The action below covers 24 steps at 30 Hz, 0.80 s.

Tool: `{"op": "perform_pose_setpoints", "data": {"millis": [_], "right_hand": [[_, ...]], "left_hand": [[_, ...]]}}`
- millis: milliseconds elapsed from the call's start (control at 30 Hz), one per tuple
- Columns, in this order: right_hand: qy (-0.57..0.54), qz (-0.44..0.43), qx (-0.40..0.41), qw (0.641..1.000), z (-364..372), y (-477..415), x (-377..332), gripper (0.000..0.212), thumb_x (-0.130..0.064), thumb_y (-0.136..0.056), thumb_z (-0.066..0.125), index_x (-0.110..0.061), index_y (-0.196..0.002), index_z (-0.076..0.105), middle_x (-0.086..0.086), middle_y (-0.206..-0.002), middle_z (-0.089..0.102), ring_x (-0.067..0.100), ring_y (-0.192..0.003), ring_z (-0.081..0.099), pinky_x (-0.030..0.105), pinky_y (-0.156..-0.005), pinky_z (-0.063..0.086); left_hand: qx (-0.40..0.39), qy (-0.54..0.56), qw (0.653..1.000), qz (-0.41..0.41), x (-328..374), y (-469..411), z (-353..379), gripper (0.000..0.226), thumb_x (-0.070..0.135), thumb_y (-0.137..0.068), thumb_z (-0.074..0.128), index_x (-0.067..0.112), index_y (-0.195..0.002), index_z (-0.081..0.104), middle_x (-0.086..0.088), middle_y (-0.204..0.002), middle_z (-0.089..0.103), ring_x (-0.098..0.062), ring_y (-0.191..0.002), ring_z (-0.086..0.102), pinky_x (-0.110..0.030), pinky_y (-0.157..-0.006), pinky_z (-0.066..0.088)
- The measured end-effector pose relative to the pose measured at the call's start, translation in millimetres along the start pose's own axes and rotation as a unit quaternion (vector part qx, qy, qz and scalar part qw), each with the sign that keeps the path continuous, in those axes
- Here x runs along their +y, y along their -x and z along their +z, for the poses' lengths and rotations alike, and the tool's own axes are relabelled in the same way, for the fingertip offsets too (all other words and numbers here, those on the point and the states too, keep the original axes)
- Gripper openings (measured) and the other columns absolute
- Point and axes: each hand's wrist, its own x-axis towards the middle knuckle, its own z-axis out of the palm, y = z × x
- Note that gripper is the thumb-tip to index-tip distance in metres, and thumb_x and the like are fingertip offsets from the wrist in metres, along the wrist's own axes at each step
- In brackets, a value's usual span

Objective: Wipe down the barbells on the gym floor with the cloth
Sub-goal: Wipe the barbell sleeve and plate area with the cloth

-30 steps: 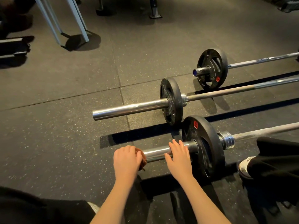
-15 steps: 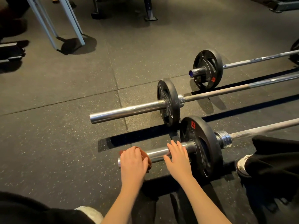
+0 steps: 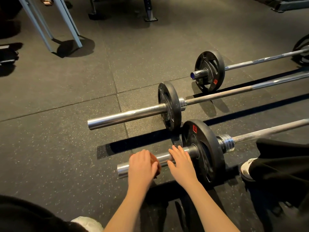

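The floor point(image 3: 66, 148) is made of dark rubber tiles with small pale speckles, and thin seams point(image 3: 117, 96) run between the tiles. Three barbells lie on it side by side.

The nearest barbell point(image 3: 267, 131) carries a black plate point(image 3: 205, 153) with a small red label, and this plate stands on its edge on the floor. To the left of the black plate the chrome sleeve of this bar sticks out. The right hand point(image 3: 181, 162) lies on the sleeve just beside the black plate, with its fingers straight and spread over the metal, gripping nothing. The left hand point(image 3: 142, 164) is farther to the left of the black plate, near the free end of the sleeve. Its fingers are curled around a brown cloth point(image 3: 156, 163), which sits on the sleeve between the two hands. Only a small part of the cloth shows.

Just beyond the black plate lies the middle barbell point(image 3: 127, 116), whose own dark plate stands close to it. Farther beyond is the far barbell point(image 3: 260, 61). A long dark shadow lies on the floor beside each bar.

Far beyond the black plate and to its left, the pale blue metal legs of a frame point(image 3: 66, 22) stand on the floor, and the room is dim there. To the right of the black plate are a white shoe point(image 3: 245, 169) and a black trouser leg point(image 3: 284, 164).
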Motion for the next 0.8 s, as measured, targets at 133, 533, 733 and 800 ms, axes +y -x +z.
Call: {"op": "perform_pose_setpoints", "data": {"millis": [133,533,733,800], "right_hand": [[-0.020,0.000,0.003,1.000,-11.2,-3.4,11.1,0.045,-0.024,-0.102,0.044,-0.026,-0.147,0.040,-0.011,-0.157,0.028,0.005,-0.147,0.012,0.024,-0.117,0.002],[0.042,0.000,0.046,0.998,-10.5,5.3,10.6,0.044,-0.021,-0.104,0.037,-0.021,-0.148,0.036,-0.005,-0.158,0.028,0.013,-0.149,0.013,0.027,-0.119,0.005],[0.000,0.005,0.087,0.996,-22.4,22.0,21.4,0.040,-0.016,-0.100,0.047,-0.019,-0.140,0.045,-0.003,-0.143,0.047,0.011,-0.136,0.038,0.018,-0.111,0.024],[-0.017,0.023,0.088,0.996,-28.6,28.6,29.7,0.041,-0.015,-0.101,0.045,-0.020,-0.142,0.044,-0.004,-0.144,0.046,0.009,-0.135,0.039,0.018,-0.110,0.027]], "left_hand": [[-0.052,-0.024,0.995,0.085,11.4,-6.6,7.2,0.056,0.051,-0.093,0.045,0.019,-0.139,0.042,0.001,-0.140,0.047,-0.019,-0.127,0.044,-0.035,-0.109,0.032],[-0.046,-0.083,0.995,-0.026,-2.4,14.1,8.0,0.061,0.045,-0.079,0.070,0.009,-0.126,0.058,-0.010,-0.127,0.060,-0.031,-0.117,0.055,-0.049,-0.104,0.042],[-0.066,-0.071,0.994,0.043,46.1,-11.4,14.6,0.062,0.048,-0.079,0.069,0.011,-0.128,0.055,-0.008,-0.126,0.059,-0.029,-0.114,0.055,-0.047,-0.102,0.042],[-0.083,-0.065,0.993,0.059,61.9,-19.1,18.0,0.061,0.048,-0.091,0.052,0.014,-0.140,0.041,-0.006,-0.140,0.047,-0.027,-0.128,0.044,-0.044,-0.111,0.031]]}}
